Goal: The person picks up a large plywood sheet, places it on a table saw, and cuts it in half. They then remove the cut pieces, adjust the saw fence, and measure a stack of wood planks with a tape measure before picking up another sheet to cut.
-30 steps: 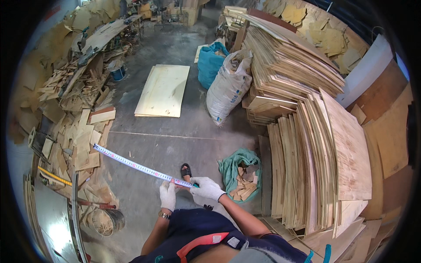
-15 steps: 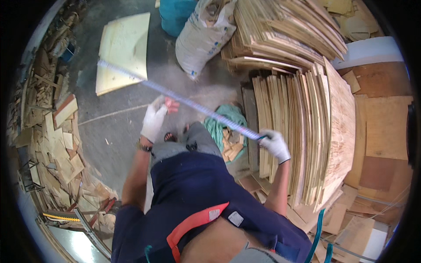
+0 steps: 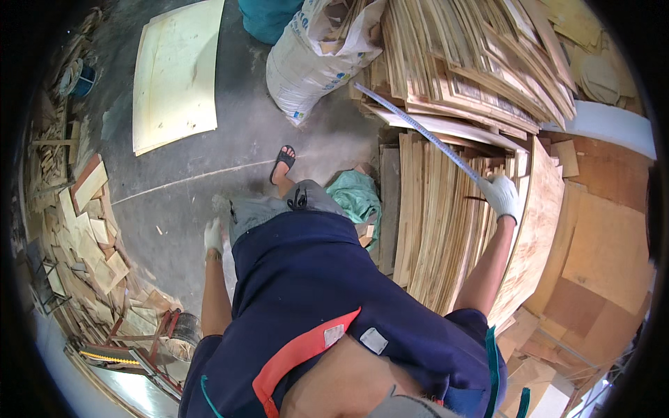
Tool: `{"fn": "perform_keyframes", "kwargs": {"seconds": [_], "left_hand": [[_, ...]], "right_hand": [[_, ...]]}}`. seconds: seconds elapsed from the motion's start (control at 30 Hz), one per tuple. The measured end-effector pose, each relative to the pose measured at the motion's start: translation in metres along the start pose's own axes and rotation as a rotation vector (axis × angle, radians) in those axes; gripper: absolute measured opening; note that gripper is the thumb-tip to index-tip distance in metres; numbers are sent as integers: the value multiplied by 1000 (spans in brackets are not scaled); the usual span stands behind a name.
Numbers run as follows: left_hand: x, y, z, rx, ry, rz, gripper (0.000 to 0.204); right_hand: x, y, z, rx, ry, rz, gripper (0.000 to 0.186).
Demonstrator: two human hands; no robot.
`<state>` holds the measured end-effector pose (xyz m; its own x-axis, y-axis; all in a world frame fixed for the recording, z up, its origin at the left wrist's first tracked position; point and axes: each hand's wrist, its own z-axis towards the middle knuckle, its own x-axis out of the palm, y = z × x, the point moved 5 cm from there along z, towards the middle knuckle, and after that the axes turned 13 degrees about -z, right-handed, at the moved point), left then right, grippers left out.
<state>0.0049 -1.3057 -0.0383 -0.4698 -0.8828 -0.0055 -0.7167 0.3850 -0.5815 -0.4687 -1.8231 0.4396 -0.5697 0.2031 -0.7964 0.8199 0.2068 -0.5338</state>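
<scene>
My right hand [image 3: 502, 197], in a white glove, grips one end of a long, thin ruler [image 3: 426, 132]. The ruler slants away to the far left, over the standing wooden boards [image 3: 435, 230], and its far tip is beside the stack of thin wooden sheets [image 3: 481, 63]. My left hand [image 3: 213, 238], also gloved, hangs low by my left hip, apart from the ruler. Its fingers are blurred, so their pose is unclear.
Pale sheets [image 3: 178, 76] lie on the floor at far left. A full white sack [image 3: 306, 70] and a teal bag [image 3: 268, 17] stand ahead. A green bag of wood pieces [image 3: 354, 195] sits by the boards. Wood scraps [image 3: 94, 240] pile up at left.
My right hand has moved right and forward with the ruler, whose far end swung from the floor sheets to the wooden stack. My left hand has dropped back to my side.
</scene>
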Motion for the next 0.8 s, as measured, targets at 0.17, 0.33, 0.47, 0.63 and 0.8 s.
{"fn": "perform_keyframes", "kwargs": {"seconds": [0.17,0.33,0.47,0.63,0.8], "left_hand": [[-52,121,-7,-349,-174,-72,49],[-60,150,-3,-350,-111,-124,46],[-48,107,23,-290,-30,-58,45],[-22,26,72,-158,81,39,43],[-4,-41,101,-107,136,165,39]], "right_hand": [[9,53,106,-43,87,-126,57],[20,101,157,-8,203,-160,68],[25,118,164,48,250,-122,69],[11,131,159,96,284,-73,71],[-16,138,147,182,337,-75,61]]}}
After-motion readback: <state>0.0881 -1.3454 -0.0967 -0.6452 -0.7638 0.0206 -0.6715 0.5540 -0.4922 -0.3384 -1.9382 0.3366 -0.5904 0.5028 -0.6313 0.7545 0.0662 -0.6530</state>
